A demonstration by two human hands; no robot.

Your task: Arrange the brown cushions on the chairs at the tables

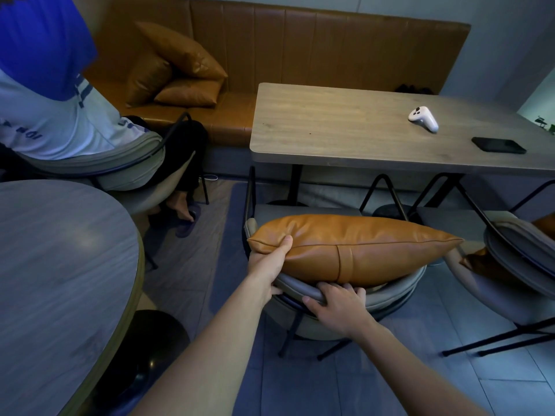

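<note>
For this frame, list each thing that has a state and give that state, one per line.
held cushion: on the chair back, gripped at its left corner.
left hand: closed on the held cushion.
right hand: gripping the chair backrest.
bench cushions: three piled, leaning on the bench back.
right chair cushion: on the neighbouring chair, mostly hidden.
phone: flat on the table, screen dark.
controller: lying on the table.

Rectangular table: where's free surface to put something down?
The light wooden rectangular table is bare across its whole left and middle, from the bench-side edge to the near edge. Its right end is crowded: the white game controller and, nearer the front edge, the black phone. The grey round table at left is also bare.
</note>
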